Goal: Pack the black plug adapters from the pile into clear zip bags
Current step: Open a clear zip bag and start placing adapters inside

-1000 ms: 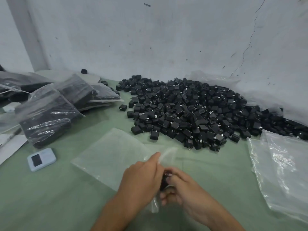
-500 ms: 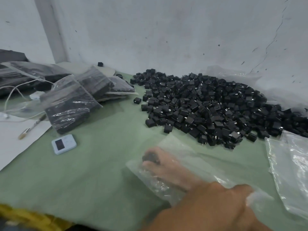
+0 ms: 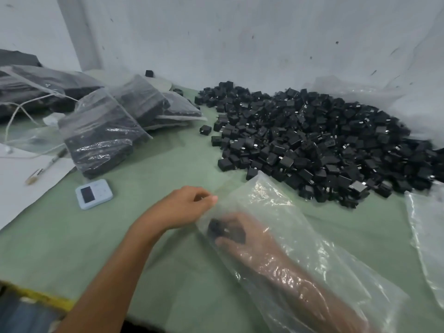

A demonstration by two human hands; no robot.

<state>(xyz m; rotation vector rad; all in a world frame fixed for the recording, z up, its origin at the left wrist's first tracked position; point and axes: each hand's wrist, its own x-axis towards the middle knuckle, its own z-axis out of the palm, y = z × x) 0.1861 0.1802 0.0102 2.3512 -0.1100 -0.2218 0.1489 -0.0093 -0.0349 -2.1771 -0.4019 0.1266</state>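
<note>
A big pile of black plug adapters [image 3: 312, 143] lies on the green table by the wall. In front of it a clear zip bag [image 3: 300, 236] lies on the table with my right hand [image 3: 237, 233] and forearm deep inside it. That hand grips black adapters [image 3: 222, 230] near the bag's closed end. My left hand [image 3: 185, 205] pinches the bag's corner at its left edge.
Filled clear bags of adapters [image 3: 103, 131] are stacked at the left. A small white-blue device [image 3: 93, 193] lies near them, beside white paper [image 3: 21, 179] with a pen [image 3: 46, 165] and a white cable. More empty clear bags [image 3: 425, 231] lie at the right.
My right hand has gone from the bag's mouth deep into the bag with the adapters. My left hand has shifted to the bag's far corner. The view has swung left.
</note>
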